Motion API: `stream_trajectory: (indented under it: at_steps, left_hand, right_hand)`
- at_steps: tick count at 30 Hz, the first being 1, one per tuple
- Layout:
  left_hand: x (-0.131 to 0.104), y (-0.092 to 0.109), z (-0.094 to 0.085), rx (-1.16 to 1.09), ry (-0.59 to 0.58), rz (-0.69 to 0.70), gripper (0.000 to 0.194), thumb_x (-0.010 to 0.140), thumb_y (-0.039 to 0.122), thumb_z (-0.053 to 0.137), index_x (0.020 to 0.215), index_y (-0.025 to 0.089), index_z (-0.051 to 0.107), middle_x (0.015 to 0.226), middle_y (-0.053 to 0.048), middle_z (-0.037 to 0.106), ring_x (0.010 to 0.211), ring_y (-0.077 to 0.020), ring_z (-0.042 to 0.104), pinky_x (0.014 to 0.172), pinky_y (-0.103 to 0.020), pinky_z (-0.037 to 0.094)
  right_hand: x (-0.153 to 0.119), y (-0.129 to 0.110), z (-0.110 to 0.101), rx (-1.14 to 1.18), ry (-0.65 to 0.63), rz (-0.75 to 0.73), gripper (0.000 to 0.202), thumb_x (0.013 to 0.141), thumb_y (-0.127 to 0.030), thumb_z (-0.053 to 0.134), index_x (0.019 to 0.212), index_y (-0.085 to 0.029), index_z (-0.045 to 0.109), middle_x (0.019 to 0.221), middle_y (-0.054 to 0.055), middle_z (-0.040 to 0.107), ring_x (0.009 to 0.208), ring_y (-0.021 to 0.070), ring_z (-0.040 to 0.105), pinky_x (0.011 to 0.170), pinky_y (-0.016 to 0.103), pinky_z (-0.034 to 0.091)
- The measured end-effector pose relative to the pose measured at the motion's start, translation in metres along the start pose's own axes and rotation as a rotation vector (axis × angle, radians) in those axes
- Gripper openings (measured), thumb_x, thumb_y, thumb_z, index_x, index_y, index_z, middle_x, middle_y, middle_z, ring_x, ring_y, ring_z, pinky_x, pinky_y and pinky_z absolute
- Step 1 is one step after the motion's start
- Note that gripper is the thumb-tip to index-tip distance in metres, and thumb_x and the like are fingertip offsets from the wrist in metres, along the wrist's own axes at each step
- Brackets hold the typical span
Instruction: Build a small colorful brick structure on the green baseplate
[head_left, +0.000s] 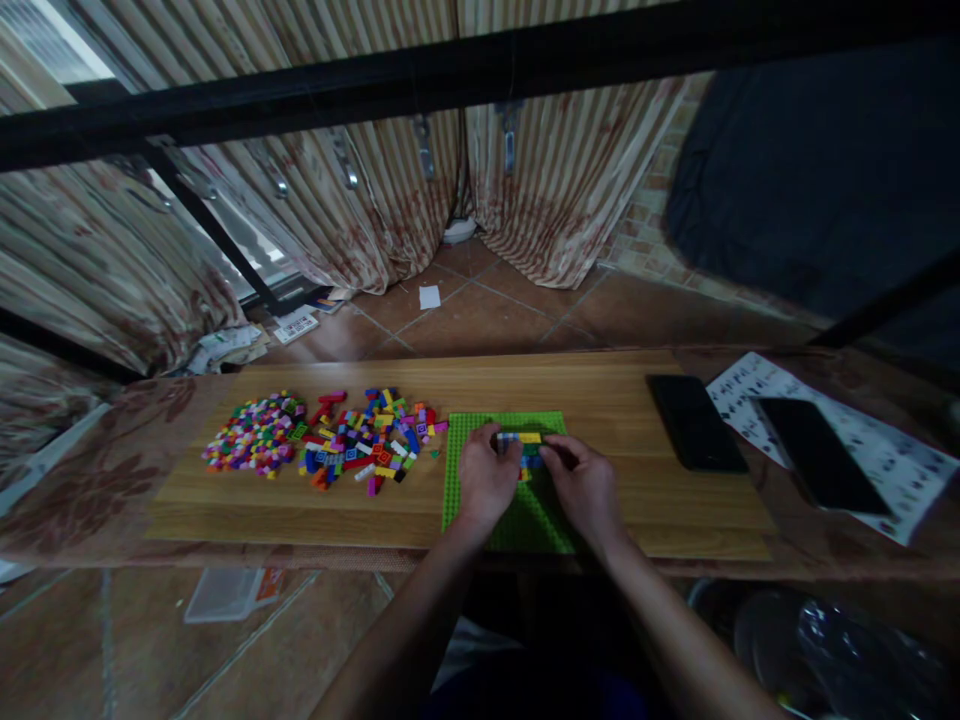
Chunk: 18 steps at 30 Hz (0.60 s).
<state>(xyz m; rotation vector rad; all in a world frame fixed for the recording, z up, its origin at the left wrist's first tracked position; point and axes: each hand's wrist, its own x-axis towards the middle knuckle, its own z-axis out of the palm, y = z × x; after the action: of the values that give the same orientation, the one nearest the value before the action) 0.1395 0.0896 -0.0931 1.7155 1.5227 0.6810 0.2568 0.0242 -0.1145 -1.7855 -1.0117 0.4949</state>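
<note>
A green studded baseplate [551, 520] lies on the wooden board in front of me. Over it is a small build of toy bricks [530, 438], with a yellow brick on top and blue, green and other colours below. My left hand [486, 475] is closed on the left end of this build, thumb and fingers bent around it. From the right, my right hand [589, 488] pinches its other end. The fingers hide part of the bricks, and I cannot tell whether the build is fixed to the baseplate.
Left of the baseplate lie a loose spread of larger bricks [367, 440] and a heap of tiny bricks [255, 435]. To the right are a black phone [696, 422], a second dark device [821, 455] and a printed sheet [757, 385]. A black metal bar [337, 85] crosses above.
</note>
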Motion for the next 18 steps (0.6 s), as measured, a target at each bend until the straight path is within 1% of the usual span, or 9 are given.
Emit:
stream_trajectory:
  at_steps: [5,12,15,18]
  left_hand:
    - [0.001,-0.002,0.002,-0.01,0.011,0.001,0.03,0.079,0.026,0.063,0.106,0.015,0.066,0.101,-0.009,0.07,0.089,-0.0189,0.066,0.083,-0.03,0.05]
    - [0.0,0.001,0.002,-0.028,0.006,-0.011,0.026,0.078,0.024,0.063,0.102,0.018,0.068,0.096,-0.007,0.071,0.085,-0.0179,0.066,0.078,-0.029,0.051]
    - [0.001,0.001,0.001,-0.024,-0.009,-0.014,0.024,0.077,0.023,0.063,0.1,0.019,0.069,0.093,-0.006,0.072,0.083,-0.0176,0.066,0.076,-0.028,0.05]
    - [0.004,0.001,0.001,-0.022,-0.026,-0.017,0.022,0.076,0.022,0.063,0.097,0.019,0.07,0.09,-0.005,0.072,0.08,-0.0169,0.065,0.073,-0.027,0.05]
  right_hand:
    - [0.005,0.001,0.002,0.071,-0.023,0.067,0.037,0.078,-0.041,0.06,0.101,-0.014,0.071,0.082,0.009,0.074,0.069,0.0205,0.066,0.069,0.035,0.052]
    - [0.008,0.004,0.003,0.134,-0.039,0.099,0.033,0.074,-0.039,0.063,0.096,-0.017,0.074,0.088,0.008,0.075,0.074,0.0205,0.067,0.073,0.036,0.052]
    - [0.012,0.007,0.003,0.138,-0.059,0.096,0.036,0.073,-0.038,0.063,0.1,-0.017,0.073,0.081,0.006,0.074,0.068,0.0183,0.065,0.069,0.033,0.051]
    - [0.02,0.012,0.002,0.129,-0.118,0.114,0.039,0.07,-0.036,0.064,0.103,-0.017,0.072,0.076,0.004,0.072,0.063,0.0163,0.062,0.065,0.031,0.05]
